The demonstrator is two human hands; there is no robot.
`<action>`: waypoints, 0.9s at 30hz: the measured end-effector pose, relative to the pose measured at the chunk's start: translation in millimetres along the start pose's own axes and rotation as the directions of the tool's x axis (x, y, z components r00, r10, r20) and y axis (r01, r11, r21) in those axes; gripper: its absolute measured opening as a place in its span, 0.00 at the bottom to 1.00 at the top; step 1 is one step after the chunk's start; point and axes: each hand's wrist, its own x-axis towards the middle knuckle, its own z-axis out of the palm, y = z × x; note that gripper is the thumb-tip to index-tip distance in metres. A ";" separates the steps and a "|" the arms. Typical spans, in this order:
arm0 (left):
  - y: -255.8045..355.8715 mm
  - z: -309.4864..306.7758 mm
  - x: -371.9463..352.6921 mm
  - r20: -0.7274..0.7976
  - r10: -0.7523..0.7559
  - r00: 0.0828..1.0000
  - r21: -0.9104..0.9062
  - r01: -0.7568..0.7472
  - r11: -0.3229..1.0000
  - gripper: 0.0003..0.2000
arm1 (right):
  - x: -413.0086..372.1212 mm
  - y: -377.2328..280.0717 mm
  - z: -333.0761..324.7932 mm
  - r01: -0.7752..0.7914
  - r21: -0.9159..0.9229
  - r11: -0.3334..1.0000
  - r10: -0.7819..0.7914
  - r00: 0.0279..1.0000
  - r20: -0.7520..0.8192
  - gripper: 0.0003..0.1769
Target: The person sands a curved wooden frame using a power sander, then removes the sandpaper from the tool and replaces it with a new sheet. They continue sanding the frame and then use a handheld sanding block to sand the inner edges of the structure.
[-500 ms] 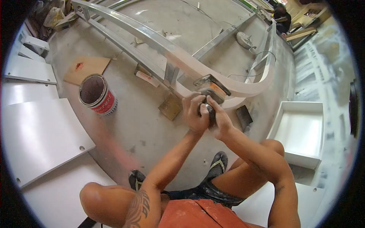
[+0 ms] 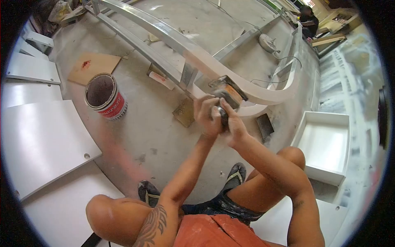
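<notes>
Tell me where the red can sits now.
In the head view, the red can stands on the floor at left, between the cardboard sheet and the white panel.

My left hand [image 2: 207,117] and right hand [image 2: 231,125] have edged the sander [image 2: 227,91] slightly leftward along the curved white rail [image 2: 263,96].

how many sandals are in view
2. The left sandal lies on the floor by the left knee; the right sandal sits beside the right thigh. Legs partly hide both.

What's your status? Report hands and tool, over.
Left hand, right hand shut on tool. Tool head against curved white rail. Red can off left, apart.
</notes>
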 end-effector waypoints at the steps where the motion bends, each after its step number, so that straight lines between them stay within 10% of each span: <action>1: -7.1 -6.1 7.5 0.002 0.001 1.000 -0.001 -0.001 1.000 0.14 | 7.7 6.0 8.9 -0.010 0.058 0.998 0.010 1.000 0.009 0.23; 12: -42.0 -36.8 65.4 0.000 -0.004 1.000 -0.020 0.004 1.000 0.18 | 50.9 13.4 59.7 -0.042 0.000 0.999 0.041 0.989 0.144 0.21; 27: 16.5 40.6 -69.0 0.028 -0.022 0.999 -0.011 0.023 1.000 0.14 | -33.3 -20.2 -57.3 0.026 -0.041 0.999 -0.029 0.997 -0.077 0.17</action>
